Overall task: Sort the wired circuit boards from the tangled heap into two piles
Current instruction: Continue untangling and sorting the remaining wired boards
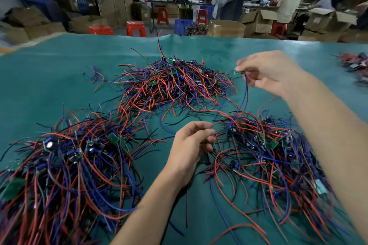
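A tangled heap point(171, 83) of red, blue and black wired circuit boards lies at the middle back of the green table cover point(59, 69). A large pile point(65, 165) spreads at the near left, and another pile point(268, 153) at the near right. My right hand point(272, 71) is raised beside the heap and pinches a small green circuit board point(238, 72), whose blue and red wires hang down toward the right pile. My left hand point(191, 145) hovers between the two near piles with loosely curled fingers; thin wires run close by its fingertips, and I cannot tell whether it holds any.
A smaller bundle of dark and red parts point(356, 65) lies at the table's far right edge. Beyond the table stand red stools point(136, 28), a blue crate point(182, 26), cardboard boxes point(258, 20) and seated people at workbenches.
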Available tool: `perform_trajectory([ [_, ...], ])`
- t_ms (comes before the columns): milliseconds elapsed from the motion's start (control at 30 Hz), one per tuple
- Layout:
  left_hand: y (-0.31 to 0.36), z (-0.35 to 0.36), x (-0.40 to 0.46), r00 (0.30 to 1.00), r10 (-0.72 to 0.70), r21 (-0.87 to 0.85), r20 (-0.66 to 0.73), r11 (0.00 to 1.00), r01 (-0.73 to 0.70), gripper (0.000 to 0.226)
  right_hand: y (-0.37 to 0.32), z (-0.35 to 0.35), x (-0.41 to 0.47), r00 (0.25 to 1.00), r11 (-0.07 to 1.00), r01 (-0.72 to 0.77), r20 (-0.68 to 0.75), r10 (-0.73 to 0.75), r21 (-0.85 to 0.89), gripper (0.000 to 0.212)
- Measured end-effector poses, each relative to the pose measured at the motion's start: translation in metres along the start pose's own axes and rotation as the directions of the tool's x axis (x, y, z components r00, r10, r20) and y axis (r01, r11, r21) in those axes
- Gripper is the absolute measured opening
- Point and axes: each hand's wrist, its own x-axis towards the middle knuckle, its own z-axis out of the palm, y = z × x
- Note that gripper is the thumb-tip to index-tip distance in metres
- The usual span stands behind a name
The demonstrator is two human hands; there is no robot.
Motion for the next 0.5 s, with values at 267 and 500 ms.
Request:
perform_trajectory([
  [267,0.002,0.001,0.002,0.999,0.001,-0.085,0.050,0.996,0.003,0.030,0.068,0.062,-0.094,0.919,0.847,0.350,-0.029,-0.393,-0.401,0.023],
  [500,-0.004,-0.004,0.005,0.999,0.020,-0.087,-0.027,0.996,-0.022,0.017,0.104,0.057,-0.099,0.943,0.929,0.329,0.098,-0.317,-0.169,0.036],
])
